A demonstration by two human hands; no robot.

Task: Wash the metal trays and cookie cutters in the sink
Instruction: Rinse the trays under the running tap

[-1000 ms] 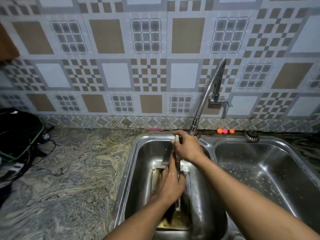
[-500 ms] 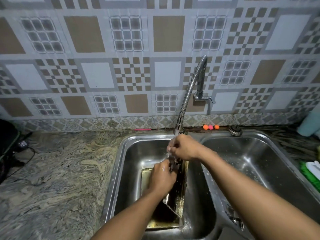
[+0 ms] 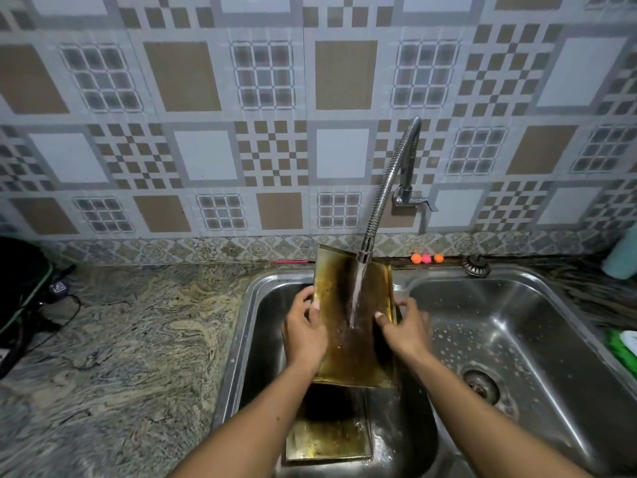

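Note:
A stained, brownish metal tray is held tilted over the left sink basin, its inner face towards me. My left hand grips its left edge and my right hand grips its right edge. Water runs from the flexible faucet onto the tray's middle. A second metal tray lies flat on the bottom of the same basin, partly hidden under the held one. No cookie cutters are visible.
The right basin has a drain and soap flecks. Small orange and pink balls and a sink plug sit on the back ledge. A black bag with cables lies on the marble counter at left. Green items sit at right.
The tray was edge-on between my hands; it is now raised and turned face-on under the running water, one hand on each side. The view has shifted slightly left.

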